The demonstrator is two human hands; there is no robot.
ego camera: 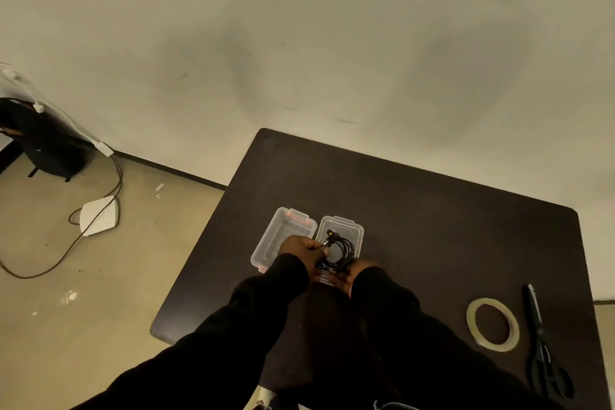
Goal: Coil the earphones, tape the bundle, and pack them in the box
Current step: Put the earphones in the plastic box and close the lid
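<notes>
Head view: both hands (pixel 327 263) pinch the limp, springy earphones (pixel 337 251) above the box (pixel 356 233), best gripped across the loops.

Right hand (pixel 346 278) mostly hidden behind sleeve (pixel 386 296); grip on earphones (pixel 337 251) unclear. Near box (pixel 342 236) edge covered by hands. Desk (pixel 416 210) near edge cut off by frame.

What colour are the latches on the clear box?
Pale pink or red, on the clear box, seen at its far end latch in the head view.
</notes>
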